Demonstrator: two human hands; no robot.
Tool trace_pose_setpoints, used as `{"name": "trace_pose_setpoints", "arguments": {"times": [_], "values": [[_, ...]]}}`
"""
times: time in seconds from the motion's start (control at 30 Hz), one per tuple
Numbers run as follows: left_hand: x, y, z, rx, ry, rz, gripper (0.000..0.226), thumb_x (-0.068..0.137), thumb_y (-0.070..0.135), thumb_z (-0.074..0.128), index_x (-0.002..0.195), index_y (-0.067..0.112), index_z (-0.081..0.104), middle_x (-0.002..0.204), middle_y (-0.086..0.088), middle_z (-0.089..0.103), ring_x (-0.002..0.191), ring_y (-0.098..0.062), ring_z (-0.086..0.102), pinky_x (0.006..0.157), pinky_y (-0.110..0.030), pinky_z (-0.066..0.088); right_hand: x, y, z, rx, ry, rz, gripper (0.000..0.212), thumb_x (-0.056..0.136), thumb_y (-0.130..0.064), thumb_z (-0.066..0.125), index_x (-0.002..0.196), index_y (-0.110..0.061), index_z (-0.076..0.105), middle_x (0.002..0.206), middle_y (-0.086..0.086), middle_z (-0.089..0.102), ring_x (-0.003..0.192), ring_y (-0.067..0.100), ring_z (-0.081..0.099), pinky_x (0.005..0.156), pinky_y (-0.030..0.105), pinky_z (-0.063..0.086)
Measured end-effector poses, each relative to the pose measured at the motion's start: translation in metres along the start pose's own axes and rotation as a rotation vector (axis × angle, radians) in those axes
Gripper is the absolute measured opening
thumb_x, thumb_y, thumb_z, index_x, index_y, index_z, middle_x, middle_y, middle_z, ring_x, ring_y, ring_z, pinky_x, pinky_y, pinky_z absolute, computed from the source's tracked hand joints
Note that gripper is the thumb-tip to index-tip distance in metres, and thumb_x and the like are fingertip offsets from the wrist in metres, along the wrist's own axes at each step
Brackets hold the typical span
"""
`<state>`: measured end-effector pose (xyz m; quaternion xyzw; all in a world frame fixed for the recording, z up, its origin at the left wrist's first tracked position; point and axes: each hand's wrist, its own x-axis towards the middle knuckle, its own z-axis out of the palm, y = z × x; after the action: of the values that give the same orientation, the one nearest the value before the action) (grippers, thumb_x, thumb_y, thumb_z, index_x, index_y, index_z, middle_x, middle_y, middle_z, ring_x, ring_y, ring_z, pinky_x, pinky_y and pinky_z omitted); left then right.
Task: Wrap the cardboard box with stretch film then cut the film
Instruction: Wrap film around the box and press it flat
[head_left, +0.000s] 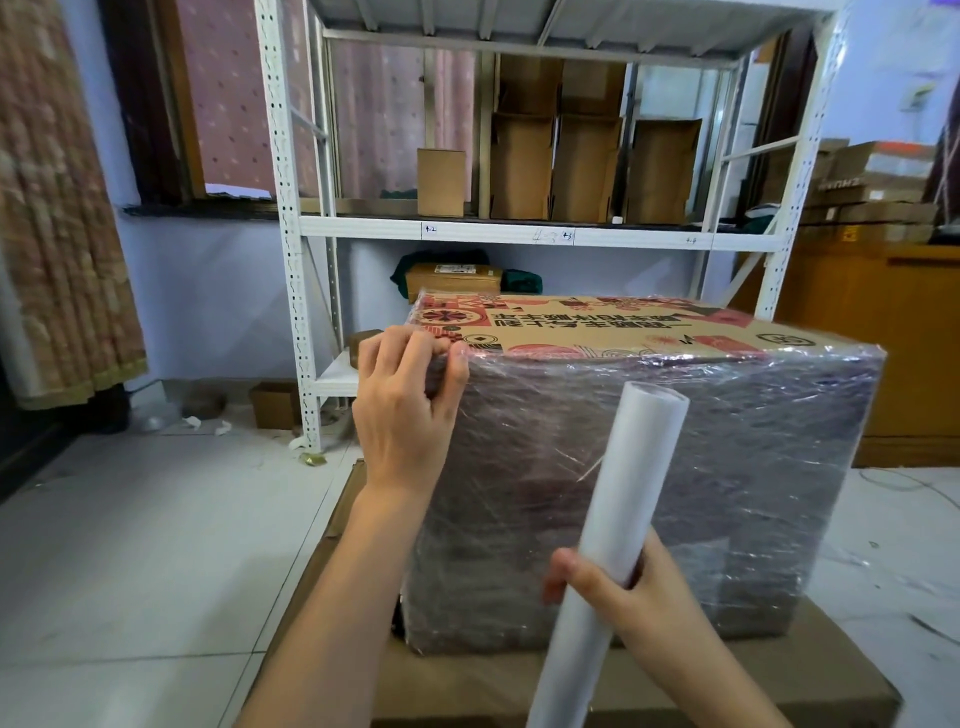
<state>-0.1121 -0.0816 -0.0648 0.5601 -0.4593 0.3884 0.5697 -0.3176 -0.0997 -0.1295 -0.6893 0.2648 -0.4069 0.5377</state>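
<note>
— Cardboard box (613, 332): position and cover?

— It is seen standing on flattened cardboard sheets (779, 675) before a white shelving rack (291, 218). Its front and sides are covered in stretch film (727, 467); the printing beneath is hard to make out. The far side is hidden.

— Hands?

— The left hand (405, 410) is raised to the top left corner, film pinched by curled fingers. The film roll (618, 530), tilted and cut off at the lower edge, is gripped by the right hand (623, 587).

— Shelves?

— Open cartons (556, 166) are noted; contents cannot be told.
</note>
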Motion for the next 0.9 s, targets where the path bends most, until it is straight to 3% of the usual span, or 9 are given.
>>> {"name": "trace_pose_setpoints", "arguments": {"times": [0.2, 0.33, 0.47, 0.57, 0.67, 0.8, 0.9], "values": [[0.006, -0.003, 0.005, 0.076, -0.001, 0.033, 0.039, 0.096, 0.038, 0.043, 0.081, 0.005, 0.057, 0.082, -0.007, 0.057, 0.083, -0.016, 0.047, 0.055, -0.011, 0.024, 0.009, 0.002, 0.001, -0.046, 0.166, 0.004, 0.048, 0.051, -0.049, 0.071, 0.086, -0.017, 0.058, 0.069, 0.002, 0.069, 0.061, 0.014, 0.067, 0.056, 0.028, 0.051], [0.016, -0.005, 0.011, 0.104, -0.005, 0.051, 0.046, 0.098, 0.043, 0.036, 0.078, 0.004, 0.052, 0.078, -0.007, 0.052, 0.079, -0.012, 0.038, 0.058, -0.017, 0.024, 0.019, 0.002, -0.003, -0.127, 0.270, 0.039, 0.054, 0.048, -0.061, 0.069, 0.084, -0.023, 0.057, 0.070, 0.002, 0.070, 0.068, 0.018, 0.068, 0.064, 0.043, 0.055], [0.036, -0.009, 0.019, 0.116, -0.034, 0.048, 0.047, 0.098, 0.043, 0.035, 0.076, 0.004, 0.049, 0.077, -0.009, 0.050, 0.076, -0.015, 0.037, 0.058, -0.018, 0.023, 0.029, -0.014, -0.003, -0.189, 0.319, 0.059, 0.044, 0.058, -0.058, 0.069, 0.084, -0.026, 0.055, 0.069, 0.000, 0.068, 0.065, 0.016, 0.067, 0.061, 0.041, 0.055], [0.053, -0.011, 0.024, 0.116, -0.065, 0.024, 0.048, 0.099, 0.043, 0.035, 0.076, 0.003, 0.049, 0.076, -0.009, 0.049, 0.075, -0.018, 0.040, 0.059, -0.018, 0.023, 0.039, -0.036, -0.005, -0.254, 0.309, 0.056, 0.022, 0.082, -0.041, 0.062, 0.085, -0.022, 0.050, 0.071, 0.005, 0.063, 0.061, 0.014, 0.062, 0.059, 0.043, 0.051], [0.077, -0.010, 0.028, 0.145, -0.108, -0.035, 0.046, 0.099, 0.042, 0.034, 0.076, 0.005, 0.048, 0.076, -0.004, 0.044, 0.075, -0.013, 0.035, 0.058, -0.018, 0.022, 0.052, -0.062, -0.008, -0.337, 0.249, 0.086, 0.015, 0.081, -0.036, 0.046, 0.085, -0.021, 0.045, 0.072, 0.002, 0.057, 0.059, 0.007, 0.057, 0.054, 0.035, 0.046], [0.116, -0.013, 0.038, 0.168, -0.245, -0.152, 0.044, 0.098, 0.043, 0.034, 0.079, 0.006, 0.048, 0.080, 0.000, 0.042, 0.077, -0.016, 0.038, 0.060, -0.023, 0.025, 0.074, -0.100, -0.014, -0.499, 0.170, 0.096, 0.020, 0.089, -0.039, 0.047, 0.092, -0.020, 0.042, 0.075, 0.001, 0.057, 0.065, 0.015, 0.059, 0.058, 0.043, 0.053], [0.137, -0.021, 0.047, 0.210, -0.373, -0.203, 0.048, 0.097, 0.047, 0.030, 0.084, 0.005, 0.050, 0.086, -0.007, 0.050, 0.082, -0.021, 0.043, 0.063, -0.023, 0.026, 0.097, -0.119, -0.015, -0.576, 0.061, 0.229, 0.025, 0.093, -0.038, 0.047, 0.102, -0.017, 0.037, 0.082, -0.003, 0.055, 0.072, 0.014, 0.060, 0.066, 0.045, 0.056]]}}
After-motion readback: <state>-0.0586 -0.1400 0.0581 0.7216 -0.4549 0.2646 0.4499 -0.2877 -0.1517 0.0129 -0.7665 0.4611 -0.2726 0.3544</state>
